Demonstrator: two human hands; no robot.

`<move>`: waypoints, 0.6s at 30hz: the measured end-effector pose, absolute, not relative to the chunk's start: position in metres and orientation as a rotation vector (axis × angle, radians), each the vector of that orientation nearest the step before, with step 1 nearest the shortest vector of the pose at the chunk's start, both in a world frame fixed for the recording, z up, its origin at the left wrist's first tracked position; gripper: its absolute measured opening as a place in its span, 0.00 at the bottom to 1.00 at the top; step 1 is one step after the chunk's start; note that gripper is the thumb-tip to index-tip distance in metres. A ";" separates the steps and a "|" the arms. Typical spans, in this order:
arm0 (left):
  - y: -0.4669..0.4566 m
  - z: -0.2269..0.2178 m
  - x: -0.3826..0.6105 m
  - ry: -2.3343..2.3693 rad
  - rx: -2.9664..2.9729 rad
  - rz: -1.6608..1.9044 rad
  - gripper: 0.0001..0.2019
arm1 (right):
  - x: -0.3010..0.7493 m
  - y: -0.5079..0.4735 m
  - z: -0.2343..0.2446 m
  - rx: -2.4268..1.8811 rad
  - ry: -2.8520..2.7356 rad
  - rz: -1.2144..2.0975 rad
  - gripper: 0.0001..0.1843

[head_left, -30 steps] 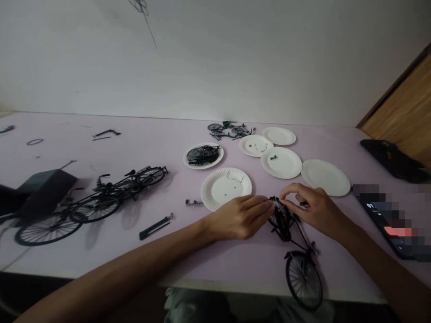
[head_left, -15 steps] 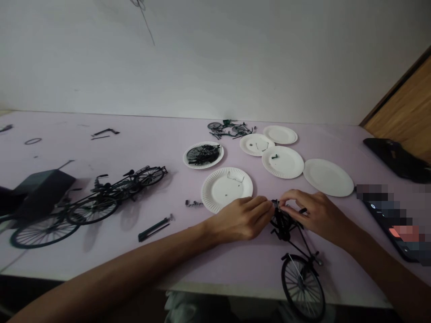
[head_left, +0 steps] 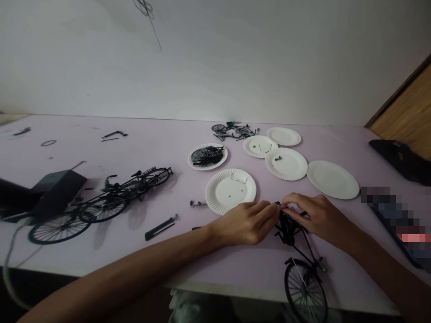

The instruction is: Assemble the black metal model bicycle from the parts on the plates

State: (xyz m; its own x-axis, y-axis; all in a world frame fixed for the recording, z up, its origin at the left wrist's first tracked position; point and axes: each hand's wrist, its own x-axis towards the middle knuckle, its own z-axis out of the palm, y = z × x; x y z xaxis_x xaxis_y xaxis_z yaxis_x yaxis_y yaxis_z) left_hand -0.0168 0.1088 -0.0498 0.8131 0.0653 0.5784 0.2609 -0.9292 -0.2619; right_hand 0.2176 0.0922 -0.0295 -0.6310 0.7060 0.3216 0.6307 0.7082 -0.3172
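Head view: my black model bicycle [head_left: 303, 251] lies on the lilac table [head_left: 101, 255], just below and right of centre, with its frame running from my hands toward 5 o'clock and a spoked wheel at that end. The other end is a dark cluster under my fingers, too small to read. My left hand [head_left: 247, 223] comes in from 7 o'clock, knuckles up, and my right hand [head_left: 319, 219] from 4 o'clock, curled over. Both sets of fingertips [head_left: 274, 207] close on the top of the model, so I read a pinching grasp on it, though I can't tell which small part. A white paper plate [head_left: 230, 191] sits just beyond my left hand, at 11 o'clock. More plates fan out toward 1 o'clock, and two assembled model bicycles [head_left: 103, 208] lie at 9 o'clock.
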 end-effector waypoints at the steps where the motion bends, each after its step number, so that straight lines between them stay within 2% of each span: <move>1: 0.109 -0.050 -0.017 -0.250 -2.673 -0.841 0.10 | 0.218 0.092 -0.030 -1.030 -2.500 0.227 0.07; 18: 0.116 -0.049 -0.020 -0.324 -2.859 -0.860 0.10 | 0.217 0.092 -0.035 -0.901 -2.479 0.134 0.06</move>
